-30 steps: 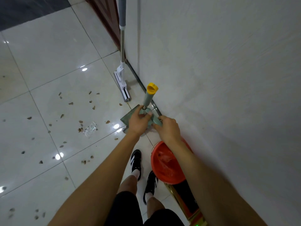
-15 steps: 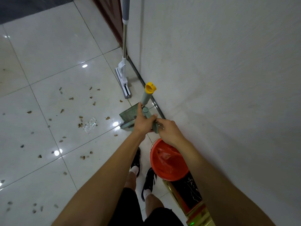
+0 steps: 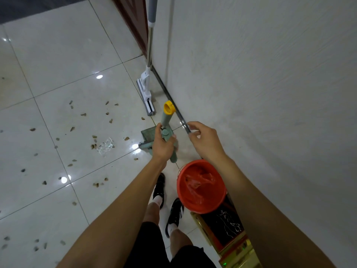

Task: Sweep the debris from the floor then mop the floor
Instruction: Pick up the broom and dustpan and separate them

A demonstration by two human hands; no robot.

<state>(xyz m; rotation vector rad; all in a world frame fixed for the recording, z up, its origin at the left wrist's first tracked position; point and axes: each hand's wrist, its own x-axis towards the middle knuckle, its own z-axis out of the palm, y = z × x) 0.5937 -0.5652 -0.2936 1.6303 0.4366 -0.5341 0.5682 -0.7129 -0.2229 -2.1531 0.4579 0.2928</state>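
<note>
My left hand (image 3: 164, 146) grips the green handle of a dustpan-and-broom set (image 3: 167, 120), which has a yellow cap on top. Its green pan (image 3: 147, 135) sits on the floor just beyond that hand. My right hand (image 3: 202, 140) hovers to the right of the handle, near the wall, fingers loosely spread and holding nothing. Brown debris bits (image 3: 72, 129) and a crumpled piece of clear plastic (image 3: 105, 146) lie scattered over the white tiles to the left. A white flat mop (image 3: 146, 93) leans against the wall corner farther ahead.
A red bucket (image 3: 201, 185) with a red bag inside stands by my feet, beside a black-and-gold stand (image 3: 224, 225). The white wall (image 3: 260, 93) runs along the right. A dark wooden door (image 3: 133, 22) sits at the far corner. Open tiled floor spreads left.
My right hand has let go of the green set and moved away to the right. My left hand keeps its grip on the handle, and the view has shifted slightly closer.
</note>
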